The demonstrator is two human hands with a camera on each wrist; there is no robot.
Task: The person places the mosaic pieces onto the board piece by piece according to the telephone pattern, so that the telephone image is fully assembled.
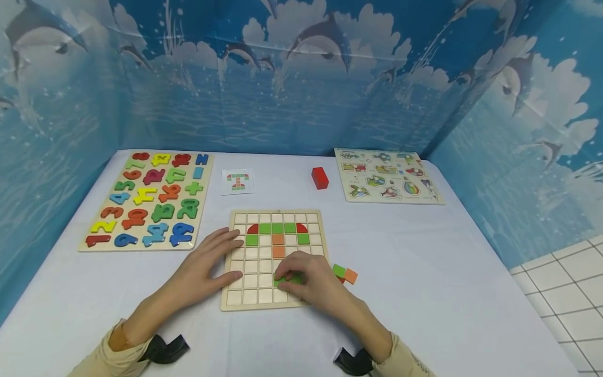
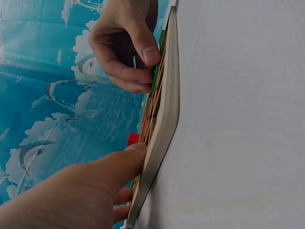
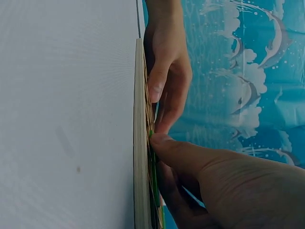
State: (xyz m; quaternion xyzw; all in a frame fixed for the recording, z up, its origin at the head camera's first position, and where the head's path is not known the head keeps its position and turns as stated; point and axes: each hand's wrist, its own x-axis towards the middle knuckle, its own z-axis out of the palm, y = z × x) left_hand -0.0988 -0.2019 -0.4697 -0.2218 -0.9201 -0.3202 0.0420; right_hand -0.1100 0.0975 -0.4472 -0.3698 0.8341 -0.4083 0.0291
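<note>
A wooden grid board (image 1: 249, 297) lies in the middle of the table in the head view. My left hand (image 1: 207, 267) rests on its left edge with fingers spread. Over the lower part of the board, my right hand (image 1: 314, 277) pinches a green square tile (image 1: 279, 281) between thumb and fingers, at the grid's surface. More green shows beneath those fingers, partly hidden. Higher on the grid sit a row of green tiles (image 1: 277, 228), a rounded red tile (image 1: 253, 229) at either end, and two orange tiles (image 1: 278, 252) in a column. The right wrist view shows the right thumb (image 3: 164, 139) touching green.
Right of the board lie a loose green tile (image 1: 338, 270), an orange tile (image 1: 350, 276) and a partly hidden red piece. Behind it are a pattern card (image 1: 237, 189) and a red block (image 1: 320, 178). A number puzzle (image 1: 149, 209) stands left, a picture puzzle (image 1: 386, 198) back right.
</note>
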